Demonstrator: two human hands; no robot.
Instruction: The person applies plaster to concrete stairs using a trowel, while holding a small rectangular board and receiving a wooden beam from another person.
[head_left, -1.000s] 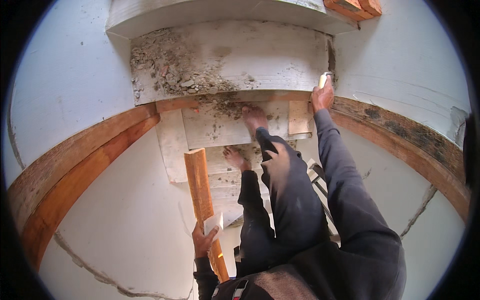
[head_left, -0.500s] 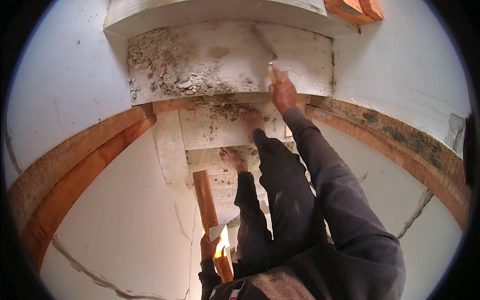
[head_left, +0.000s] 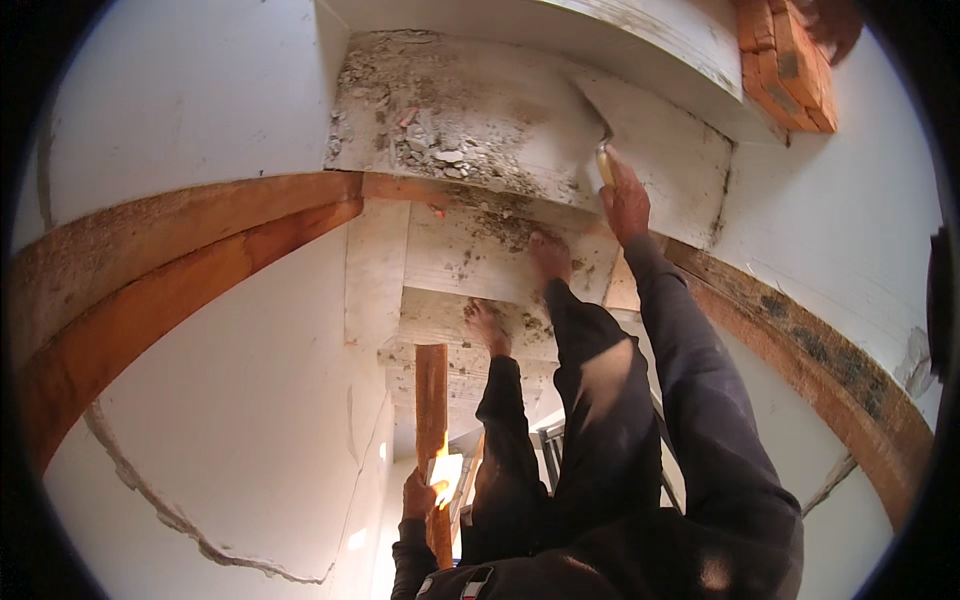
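Observation:
My right hand [head_left: 627, 205] is closed around the pale yellow handle of a trowel [head_left: 604, 165]. The trowel's thin blade, blurred, lies against the white step tread [head_left: 520, 90] on its right part. Broken plaster rubble [head_left: 440, 150] and grit are scattered over the tread's left part. Low down, my left hand [head_left: 418, 497] is closed on a flat white piece [head_left: 446, 474], brightly sunlit, right beside an upright wooden post [head_left: 432, 400]. Whether this hand also grips the post I cannot tell.
My bare feet [head_left: 548, 257] stand on lower, grit-spotted steps. Curving wooden beams [head_left: 180, 225] run along both sides beside white walls. Stacked orange bricks [head_left: 790, 75] sit at the upper right, with something dark and blurred beside them. A crack [head_left: 180, 520] crosses the lower left surface.
The view has turned and shifted, so the step and bricks appear farther right and tilted. My right hand still holds the trowel on the tread; my left hand keeps the white piece by the post.

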